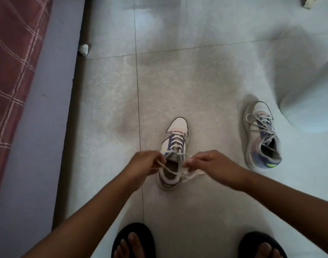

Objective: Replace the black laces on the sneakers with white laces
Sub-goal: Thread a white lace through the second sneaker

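A white, purple and pink sneaker [175, 142] stands on the floor in the middle, toe pointing away from me. White laces [176, 173] run through its eyelets and trail over its opening. My left hand [145, 162] pinches one lace end at the sneaker's left side. My right hand [213, 164] pinches the other end at its right side. A second sneaker [261, 135] of the same kind lies apart on the right, threaded loosely with pale laces. No black laces are in view.
A bed with a red checked cover [12, 71] and a blue side runs along the left. A crumpled white scrap [84, 49] lies by its foot. My feet in black slippers [133, 241] are at the bottom. A pale rounded object [312, 101] is at the right.
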Motion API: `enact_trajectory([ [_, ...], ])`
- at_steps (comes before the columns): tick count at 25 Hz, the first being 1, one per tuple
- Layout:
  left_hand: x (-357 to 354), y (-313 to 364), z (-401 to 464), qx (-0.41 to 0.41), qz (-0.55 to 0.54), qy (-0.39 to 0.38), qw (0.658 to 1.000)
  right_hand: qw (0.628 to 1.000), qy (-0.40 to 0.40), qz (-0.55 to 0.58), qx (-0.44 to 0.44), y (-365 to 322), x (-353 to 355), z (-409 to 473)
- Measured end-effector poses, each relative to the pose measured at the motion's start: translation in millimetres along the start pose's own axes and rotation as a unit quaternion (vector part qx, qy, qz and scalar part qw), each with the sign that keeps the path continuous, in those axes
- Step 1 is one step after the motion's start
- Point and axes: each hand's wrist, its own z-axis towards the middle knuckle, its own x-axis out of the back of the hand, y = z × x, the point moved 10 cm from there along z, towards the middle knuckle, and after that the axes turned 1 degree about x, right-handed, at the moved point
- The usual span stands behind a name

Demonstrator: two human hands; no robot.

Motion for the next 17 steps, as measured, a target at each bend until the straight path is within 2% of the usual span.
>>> enact_trajectory([
  [2, 19, 13, 2, -0.013, -0.114, 0.008, 0.993, 0.983, 0.026, 0.166, -0.076, 22, 31, -3],
  [3, 30, 23, 2, -0.031, -0.150, 0.008, 0.988, 0.971, 0.021, 0.206, -0.118, 35, 43, -6],
  [6, 67, 55, 1, -0.092, -0.223, 0.017, 0.970, 0.972, -0.051, 0.093, -0.208, 61, 73, -19],
  [8, 86, 73, -3, -0.122, -0.247, 0.008, 0.961, 0.974, -0.050, 0.120, -0.186, 54, 96, -21],
  [11, 99, 99, -14, -0.167, -0.217, -0.016, 0.962, 0.967, 0.030, 0.226, -0.112, 25, 140, -20],
  [12, 102, 108, -18, -0.183, -0.212, -0.020, 0.960, 0.968, 0.032, 0.231, -0.095, 16, 148, -20],
  [13, 105, 116, -23, -0.198, -0.206, -0.022, 0.958, 0.975, 0.019, 0.201, -0.089, 12, 153, -22],
  [14, 108, 125, -30, -0.213, -0.185, -0.019, 0.959, 0.987, -0.005, 0.125, -0.097, 12, 155, -25],
  [15, 113, 130, -36, -0.225, -0.118, -0.004, 0.967, 0.992, -0.044, 0.006, -0.121, 18, 154, -27],
  [16, 117, 133, -41, -0.230, 0.014, 0.012, 0.973, 0.975, -0.089, -0.128, -0.159, 28, 150, -34],
  [17, 119, 128, -43, -0.209, 0.194, 0.015, 0.958, 0.938, -0.134, -0.246, -0.206, 44, 146, -41],
])
